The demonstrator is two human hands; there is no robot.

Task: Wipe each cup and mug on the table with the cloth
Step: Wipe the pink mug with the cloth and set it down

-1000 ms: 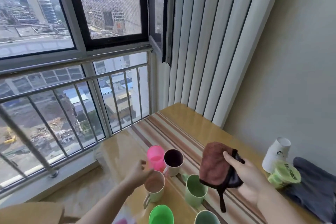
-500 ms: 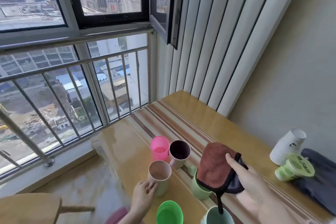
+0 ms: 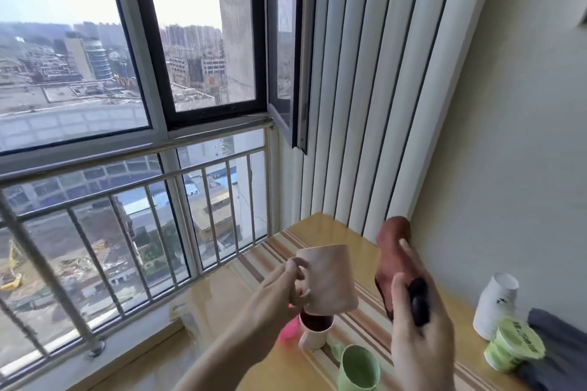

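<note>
Head view, left hand (image 3: pixel 279 292) grips mug (image 3: pixel 327 279), right hand (image 3: pixel 419 327) clutches blurred cloth (image 3: pixel 395 251)

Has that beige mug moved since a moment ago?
Yes. The beige mug went up off the table; the left hand holds it above the dark-lined mug.

A single head-worn camera looks forward and slightly down from above the near end of the table (image 3: pixel 320 225), facing the corner where the window (image 3: pixel 133 51) meets the blinds (image 3: pixel 365 105). The wide lens bends the railing (image 3: pixel 133 197) left of the table and the wall (image 3: pixel 508 168) to its right. The view sits close: both forearms enter from the bottom edge, just above the table. No second view exists, so nothing is shared.
</note>
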